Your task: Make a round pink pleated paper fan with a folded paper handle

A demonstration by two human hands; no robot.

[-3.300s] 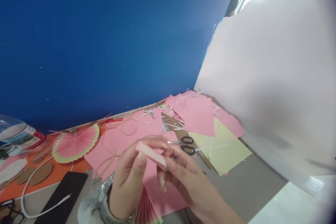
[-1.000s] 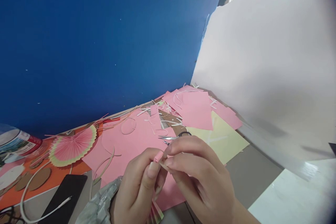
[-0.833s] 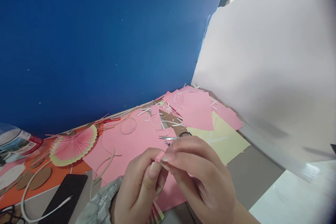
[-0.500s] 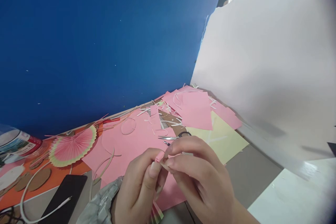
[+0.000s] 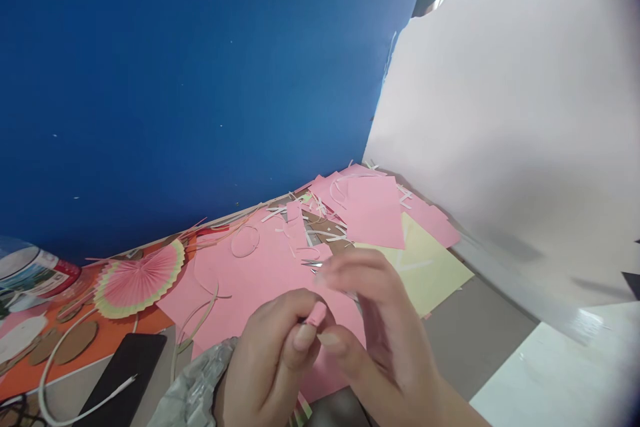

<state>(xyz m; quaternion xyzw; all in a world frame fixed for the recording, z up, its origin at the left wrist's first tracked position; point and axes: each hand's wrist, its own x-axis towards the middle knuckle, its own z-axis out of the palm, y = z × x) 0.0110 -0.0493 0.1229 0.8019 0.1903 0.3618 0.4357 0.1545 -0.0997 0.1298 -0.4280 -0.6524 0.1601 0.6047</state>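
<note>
My left hand [image 5: 275, 353] pinches a small roll or fold of pink paper [image 5: 316, 314] between thumb and forefinger. Its end sticks up past the thumbnail. Beside it, my right hand [image 5: 387, 327] has its fingers raised and apart from the thumb. The right thumb tip is close to the pink paper; whether they touch I cannot tell. Beneath my left hand shows a bit of pleated paper [image 5: 301, 409] with a pale green edge. Scissors [image 5: 312, 263] lie behind my right hand, only their blade tips in sight.
Pink sheets [image 5: 375, 210], a yellow sheet [image 5: 433, 273] and paper scraps cover the table. A pleated pink-and-yellow fan [image 5: 140, 277], cardboard discs [image 5: 77, 341], a black phone [image 5: 123, 380], a white cable [image 5: 46, 373] and a tub [image 5: 37, 270] are at left. A blue panel [image 5: 200, 80] stands behind.
My right fingers have lifted off the pink paper and spread from the thumb. The pink piece has shifted slightly right and down, still in my left hand.
</note>
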